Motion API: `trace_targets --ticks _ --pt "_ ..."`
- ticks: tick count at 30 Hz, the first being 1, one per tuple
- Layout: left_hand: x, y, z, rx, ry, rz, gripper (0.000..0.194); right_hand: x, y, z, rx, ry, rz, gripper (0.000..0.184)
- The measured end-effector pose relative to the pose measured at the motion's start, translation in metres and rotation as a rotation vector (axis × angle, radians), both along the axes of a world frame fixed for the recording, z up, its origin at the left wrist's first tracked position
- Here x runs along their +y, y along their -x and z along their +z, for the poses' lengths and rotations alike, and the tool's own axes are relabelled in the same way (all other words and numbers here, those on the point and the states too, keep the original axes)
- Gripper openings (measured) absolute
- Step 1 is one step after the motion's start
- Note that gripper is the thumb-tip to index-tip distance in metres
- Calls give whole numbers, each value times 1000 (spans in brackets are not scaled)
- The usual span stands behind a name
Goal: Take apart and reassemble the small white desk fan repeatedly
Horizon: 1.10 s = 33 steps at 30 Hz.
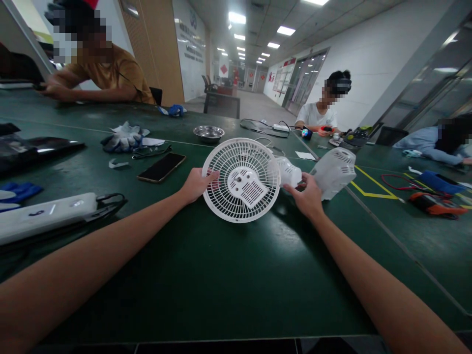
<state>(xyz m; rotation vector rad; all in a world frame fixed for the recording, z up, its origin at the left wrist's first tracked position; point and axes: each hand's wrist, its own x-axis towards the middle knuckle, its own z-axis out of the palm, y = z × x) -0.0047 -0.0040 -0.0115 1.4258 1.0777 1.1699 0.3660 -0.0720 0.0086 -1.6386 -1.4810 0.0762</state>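
A round white fan grille (pixel 271 189) stands tilted up above the green table, its slotted hub facing me. My left hand (pixel 198 185) grips its left rim, thumb over the front. At its right side, my right hand (pixel 308 194) has its fingers closed around a white motor housing (pixel 289 171), partly hidden behind the grille. Just beyond that hand is a white vented fan base (pixel 334 172), lying on its side. A thin white cord (pixel 263 142) runs behind the grille. Whether the housing is joined to the grille or base cannot be made out.
A metal bowl (pixel 208 133) sits behind the grille. To the left are a phone (pixel 161 167), gloves (pixel 124 137) and a power strip (pixel 47 216). An orange multimeter (pixel 437 203) lies right. A person (pixel 320 115) works across the table; others sit at both sides.
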Motion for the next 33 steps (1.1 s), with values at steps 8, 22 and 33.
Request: trace_targets --ticks 8,22,33 --pt "-2 -1 6 9 60 -41 19 14 -9 -14 -230 293 -109 82" --pt "-12 0 11 118 -158 -19 28 -50 102 8 1105 612 711 39" --pt "1 1 -3 -40 -81 -262 79 -45 74 13 779 59 486 49"
